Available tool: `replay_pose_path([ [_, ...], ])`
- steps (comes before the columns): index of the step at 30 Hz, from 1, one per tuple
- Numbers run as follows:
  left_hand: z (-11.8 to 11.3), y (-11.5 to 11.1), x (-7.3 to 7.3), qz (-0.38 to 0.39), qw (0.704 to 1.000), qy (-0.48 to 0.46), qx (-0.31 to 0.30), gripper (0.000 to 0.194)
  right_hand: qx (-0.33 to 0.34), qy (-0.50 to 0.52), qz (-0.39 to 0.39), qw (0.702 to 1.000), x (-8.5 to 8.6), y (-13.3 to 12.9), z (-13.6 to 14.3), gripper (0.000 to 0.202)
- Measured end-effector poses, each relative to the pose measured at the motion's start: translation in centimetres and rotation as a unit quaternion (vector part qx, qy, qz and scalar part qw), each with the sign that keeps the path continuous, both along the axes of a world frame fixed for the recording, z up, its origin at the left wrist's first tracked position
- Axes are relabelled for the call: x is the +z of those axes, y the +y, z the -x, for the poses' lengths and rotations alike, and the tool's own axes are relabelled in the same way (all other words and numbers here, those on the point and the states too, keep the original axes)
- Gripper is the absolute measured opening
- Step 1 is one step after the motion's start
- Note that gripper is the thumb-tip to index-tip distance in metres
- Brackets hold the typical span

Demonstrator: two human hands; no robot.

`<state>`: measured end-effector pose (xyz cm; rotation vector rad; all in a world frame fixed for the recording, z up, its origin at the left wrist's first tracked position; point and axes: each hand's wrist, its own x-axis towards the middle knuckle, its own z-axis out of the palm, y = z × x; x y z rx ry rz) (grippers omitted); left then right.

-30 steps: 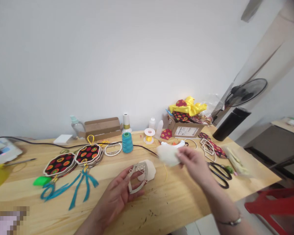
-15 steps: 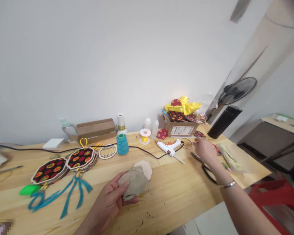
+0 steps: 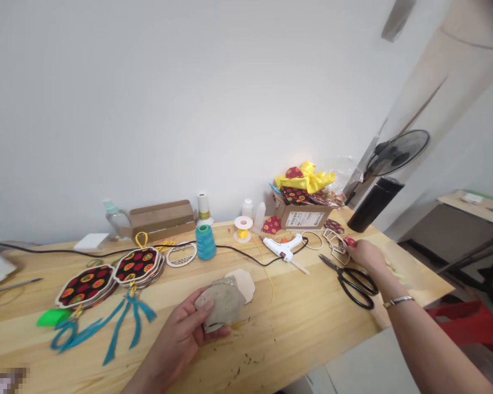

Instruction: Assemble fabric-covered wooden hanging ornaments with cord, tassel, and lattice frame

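Note:
My left hand [image 3: 189, 325] is closed on a greyish, rounded flat piece [image 3: 221, 306], thumb on top. A pale scalloped piece [image 3: 245, 284] lies behind it. At the right, my right hand [image 3: 367, 257] pinches a small red patterned piece [image 3: 349, 242] between its fingertips. Close by lie black-handled scissors [image 3: 355, 287] and a pale cut-out frame [image 3: 334, 246]. A white glue gun [image 3: 285, 246] lies left of them, beside a thin ring [image 3: 313, 239].
Patterned stacks [image 3: 86, 285] with teal ribbons cover the left side. A teal thread cone [image 3: 205, 242] stands mid-table. At the back are a long cardboard box [image 3: 163, 220], a fabric-filled box [image 3: 304, 217] and a black bottle [image 3: 375, 205]. A black cable crosses the table.
My right hand has moved right and now has the red piece in its fingers, uncovering the scissors and the cut-out frame. My left hand has hardly moved.

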<state>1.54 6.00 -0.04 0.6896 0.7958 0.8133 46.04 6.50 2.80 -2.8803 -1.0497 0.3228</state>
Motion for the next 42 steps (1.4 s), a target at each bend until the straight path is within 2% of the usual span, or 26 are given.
replay_pose_path([
  [3,0.1,0.1,-0.1,-0.001,1.0,-0.008,0.002,0.039,0.017,0.008,-0.019,1.0,0.0,0.1,0.7,0.032],
  [5,0.1,0.1,-0.1,-0.002,1.0,-0.014,0.006,0.036,0.016,0.009,-0.046,0.999,0.6,-0.1,1.1,0.025],
  [7,0.0,0.1,-0.1,0.0,1.0,-0.019,0.014,0.034,0.006,-0.004,-0.089,0.996,1.8,-0.6,1.6,0.025],
  [9,0.0,0.2,0.0,0.006,0.999,-0.024,0.027,0.035,0.0,-0.026,-0.149,0.989,3.2,-1.2,2.6,0.036],
  [11,-0.1,0.2,0.1,0.012,0.999,-0.032,0.041,0.036,0.024,-0.033,-0.209,0.977,4.3,-1.7,4.3,0.044],
  [13,-0.2,0.2,0.1,0.015,0.998,-0.042,0.053,0.037,0.084,-0.008,-0.252,0.964,4.8,-1.9,7.2,0.044],
  [14,-0.2,0.2,0.1,0.016,0.997,-0.045,0.058,0.037,0.142,0.015,-0.272,0.952,4.7,-1.8,9.0,0.04],
  [15,-0.3,0.2,0.1,0.014,0.997,-0.048,0.065,0.038,0.246,0.049,-0.303,0.919,4.5,-1.7,10.9,0.035],
  [16,-0.3,0.2,0.0,0.01,0.996,-0.05,0.074,0.038,0.353,0.081,-0.303,0.881,4.1,-1.6,12.9,0.031],
  [17,-0.3,0.2,0.0,0.003,0.995,-0.053,0.085,0.039,0.445,0.101,-0.27,0.848,3.7,-1.4,14.8,0.028],
  [18,-0.2,0.3,-0.1,-0.004,0.993,-0.056,0.099,0.039,0.499,0.106,-0.223,0.831,3.2,-1.1,16.5,0.027],
  [20,-0.2,0.4,-0.1,-0.022,0.989,-0.064,0.132,0.039,0.535,0.06,-0.135,0.832,2.2,-0.7,19.2,0.025],
  [22,-0.2,0.7,-0.2,-0.037,0.984,-0.067,0.163,0.037,0.54,0.042,-0.105,0.834,1.3,-0.2,20.6,0.024],
  [25,-0.2,0.9,-0.3,-0.05,0.976,-0.062,0.201,0.037,0.535,0.038,-0.094,0.839,0.5,0.5,21.1,0.023],
  [29,-0.2,0.9,-0.6,-0.048,0.971,-0.055,0.228,0.043,0.524,0.056,-0.093,0.845,0.2,1.1,21.1,0.024],
  [31,-0.2,0.8,-0.2,-0.043,0.971,-0.051,0.229,0.045,0.518,0.076,-0.095,0.847,0.3,1.4,21.3,0.025],
  [33,-0.1,0.7,0.6,-0.04,0.973,-0.051,0.219,0.043,0.512,0.1,-0.099,0.848,0.5,1.9,21.7,0.026],
  [37,-0.3,1.0,3.5,-0.052,0.978,-0.051,0.194,0.03,0.499,0.168,-0.116,0.843,0.4,3.2,23.6,0.022],
  [40,-0.9,1.4,5.3,-0.063,0.98,-0.07,0.178,0.033,0.488,0.251,-0.123,0.827,-0.6,3.9,26.0,0.021],
  [42,-1.3,1.6,5.6,-0.064,0.981,-0.078,0.165,0.037,0.478,0.32,-0.124,0.809,-1.3,4.3,27.3,0.021],
])
